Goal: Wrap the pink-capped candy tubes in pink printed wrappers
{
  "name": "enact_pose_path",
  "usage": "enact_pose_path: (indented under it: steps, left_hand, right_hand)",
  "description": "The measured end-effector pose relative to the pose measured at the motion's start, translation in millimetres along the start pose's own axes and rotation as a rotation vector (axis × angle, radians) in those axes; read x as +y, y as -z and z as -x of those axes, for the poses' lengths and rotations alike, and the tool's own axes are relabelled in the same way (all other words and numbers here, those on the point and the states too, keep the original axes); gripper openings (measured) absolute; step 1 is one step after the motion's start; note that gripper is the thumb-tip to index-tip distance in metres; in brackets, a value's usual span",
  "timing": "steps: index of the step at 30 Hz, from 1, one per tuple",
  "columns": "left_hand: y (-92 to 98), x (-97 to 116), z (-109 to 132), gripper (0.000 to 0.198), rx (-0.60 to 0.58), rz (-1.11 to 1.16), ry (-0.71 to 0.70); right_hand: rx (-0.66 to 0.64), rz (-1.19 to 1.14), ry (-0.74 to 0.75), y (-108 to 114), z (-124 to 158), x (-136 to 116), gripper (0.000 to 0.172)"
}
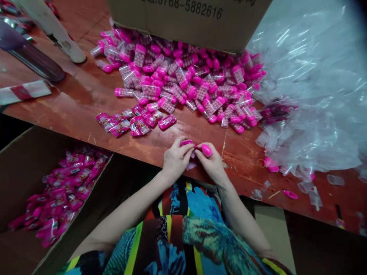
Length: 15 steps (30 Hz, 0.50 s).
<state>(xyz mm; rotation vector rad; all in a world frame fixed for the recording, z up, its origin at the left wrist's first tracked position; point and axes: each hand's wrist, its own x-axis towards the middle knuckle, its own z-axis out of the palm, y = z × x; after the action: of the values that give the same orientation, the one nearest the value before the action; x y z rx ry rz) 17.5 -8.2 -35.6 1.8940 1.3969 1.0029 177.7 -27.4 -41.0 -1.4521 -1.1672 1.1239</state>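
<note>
Close together at the table's front edge, both my hands are closed. My left hand [175,157] pinches a printed pink wrapper [186,142] between thumb and fingers. In my right hand [213,162] is a small candy container, its glossy pink cap [206,150] showing and its body mostly hidden by the fingers. The two things meet between my fingertips; whether the container is inside the wrapper, I cannot tell. Beyond my hands lies a group of wrapped candy packs [139,124]. Behind them spreads a big heap of clear, pink-capped candy containers [202,89].
A cardboard box [189,19] stands behind the heap. Clear plastic bags [312,84] cover the table's right side. An open carton [17,152] at lower left holds many wrapped packs [69,187]. A dark bottle [37,57] and a pale post [61,38] are at far left.
</note>
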Motion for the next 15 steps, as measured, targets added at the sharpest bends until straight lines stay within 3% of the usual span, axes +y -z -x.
enact_pose_path:
  steps: [4,8,11,15]
  left_hand:
    - [-4.0,2,-7,0.035,0.103,0.294,0.292]
    - [-4.8,9,-8,0.032,-0.114,0.726,0.619]
    - [-6.8,12,-8,0.035,-0.135,0.931,0.733]
    - [-12.0,9,-10,0.039,-0.129,1.004,0.818]
  right_hand:
    - [0.177,-0.104,-0.039,-4,-3,4,0.026]
    - [0.141,-0.240,-0.129,-5,-1,5,0.033]
    - [0.101,-0.308,-0.186,-10,3,1,0.040]
    - [0.105,-0.379,-0.228,-14,0,-4,0.051]
